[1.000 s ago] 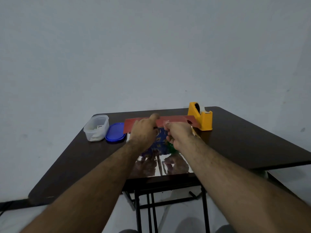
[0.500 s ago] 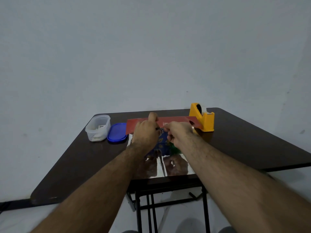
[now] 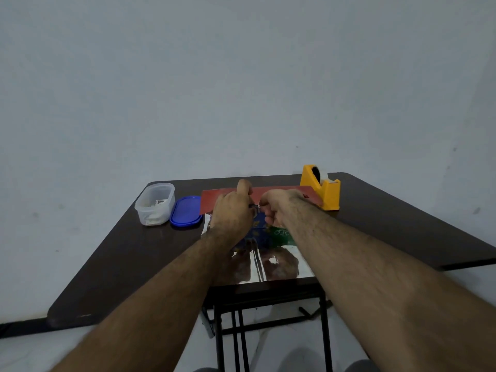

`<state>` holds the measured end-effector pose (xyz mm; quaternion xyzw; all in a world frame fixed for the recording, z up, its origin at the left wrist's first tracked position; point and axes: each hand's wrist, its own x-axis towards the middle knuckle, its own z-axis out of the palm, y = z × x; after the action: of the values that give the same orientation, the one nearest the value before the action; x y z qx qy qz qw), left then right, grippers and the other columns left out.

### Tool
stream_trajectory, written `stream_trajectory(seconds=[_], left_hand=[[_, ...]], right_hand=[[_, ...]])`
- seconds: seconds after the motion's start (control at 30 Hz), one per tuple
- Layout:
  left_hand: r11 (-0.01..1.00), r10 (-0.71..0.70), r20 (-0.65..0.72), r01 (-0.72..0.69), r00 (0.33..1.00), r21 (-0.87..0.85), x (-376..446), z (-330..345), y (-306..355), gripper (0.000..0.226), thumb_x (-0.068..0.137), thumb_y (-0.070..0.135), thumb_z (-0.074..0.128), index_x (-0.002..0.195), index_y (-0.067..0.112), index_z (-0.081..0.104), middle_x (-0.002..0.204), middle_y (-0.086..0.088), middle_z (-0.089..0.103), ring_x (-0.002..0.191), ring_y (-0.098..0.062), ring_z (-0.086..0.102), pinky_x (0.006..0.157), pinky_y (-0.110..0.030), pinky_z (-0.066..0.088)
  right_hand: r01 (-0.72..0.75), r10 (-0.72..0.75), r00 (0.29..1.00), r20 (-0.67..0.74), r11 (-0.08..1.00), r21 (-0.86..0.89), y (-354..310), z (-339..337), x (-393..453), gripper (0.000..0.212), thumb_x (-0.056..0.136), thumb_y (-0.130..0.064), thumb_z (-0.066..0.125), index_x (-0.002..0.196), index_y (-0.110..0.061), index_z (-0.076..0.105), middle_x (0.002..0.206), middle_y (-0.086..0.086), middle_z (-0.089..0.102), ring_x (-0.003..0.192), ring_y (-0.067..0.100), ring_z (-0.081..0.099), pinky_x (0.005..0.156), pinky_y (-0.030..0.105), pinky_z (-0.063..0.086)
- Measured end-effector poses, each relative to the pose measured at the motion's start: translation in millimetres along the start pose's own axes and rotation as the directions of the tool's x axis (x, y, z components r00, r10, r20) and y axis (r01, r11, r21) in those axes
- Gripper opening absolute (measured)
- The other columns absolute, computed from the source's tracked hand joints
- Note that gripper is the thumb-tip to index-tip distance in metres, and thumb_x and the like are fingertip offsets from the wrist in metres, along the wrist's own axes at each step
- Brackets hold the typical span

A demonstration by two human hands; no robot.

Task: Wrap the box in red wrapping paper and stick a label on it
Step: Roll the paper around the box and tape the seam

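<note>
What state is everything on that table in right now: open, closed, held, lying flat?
Tub: open, lid off, small bits inside.
Blue lid: lying flat beside the tub.
Tape dispenser: upright, roll loaded.
Red paper: far edge raised behind the hands, silver underside flat in front.
Box: unwrapped, lying on the paper.
Left hand: pinching something small.
Right hand: pinching the same small thing.

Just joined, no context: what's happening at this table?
A person is gift-wrapping. Both hands, left hand and right hand, meet over a colourful box lying on silver-backed red wrapping paper, pinching something small between them. A yellow tape dispenser stands at right; an open tub and blue lid sit at left.
</note>
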<state>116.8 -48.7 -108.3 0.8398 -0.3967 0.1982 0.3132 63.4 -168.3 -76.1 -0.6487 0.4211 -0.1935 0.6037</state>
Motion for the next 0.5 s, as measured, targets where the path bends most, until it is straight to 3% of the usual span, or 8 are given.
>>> stream_trajectory(seconds=[0.17, 0.37, 0.5], left_hand=[[1.0, -0.006, 0.008, 0.007, 1.0, -0.009, 0, 0, 0, 0.038, 0.095, 0.015, 0.075, 0.119, 0.023, 0.046, 0.097, 0.005, 0.072, 0.092, -0.02, 0.063, 0.094, -0.041, 0.053], [1.0, -0.003, 0.005, 0.003, 1.0, -0.015, 0, 0, -1, 0.039, 0.095, 0.016, 0.075, 0.119, 0.022, 0.046, 0.098, 0.005, 0.073, 0.093, -0.021, 0.063, 0.093, -0.04, 0.052], [1.0, -0.005, 0.011, 0.005, 1.0, -0.013, 1, 0, 0, 0.04, 0.094, 0.015, 0.075, 0.119, 0.023, 0.045, 0.098, 0.004, 0.074, 0.094, -0.022, 0.064, 0.093, -0.041, 0.052]], right_hand=[[-0.025, 0.026, 0.999, 0.026, 0.999, -0.04, 2, 0, 5, 0.01, 0.088, -0.017, 0.078, 0.094, -0.009, 0.08, 0.059, 0.0, 0.065, 0.047, 0.014, 0.06, 0.046, 0.025, 0.053], [-0.035, 0.04, 0.998, 0.05, 0.993, -0.109, 3, -9, 3, 0.015, 0.091, -0.027, 0.08, 0.092, -0.012, 0.08, 0.069, -0.001, 0.072, 0.053, 0.011, 0.063, 0.052, 0.024, 0.055], [-0.034, 0.053, 0.996, 0.068, 0.967, -0.251, -3, -9, 3, 0.027, 0.093, -0.038, 0.08, 0.099, -0.011, 0.077, 0.073, 0.001, 0.071, 0.059, 0.014, 0.065, 0.052, 0.028, 0.052]])
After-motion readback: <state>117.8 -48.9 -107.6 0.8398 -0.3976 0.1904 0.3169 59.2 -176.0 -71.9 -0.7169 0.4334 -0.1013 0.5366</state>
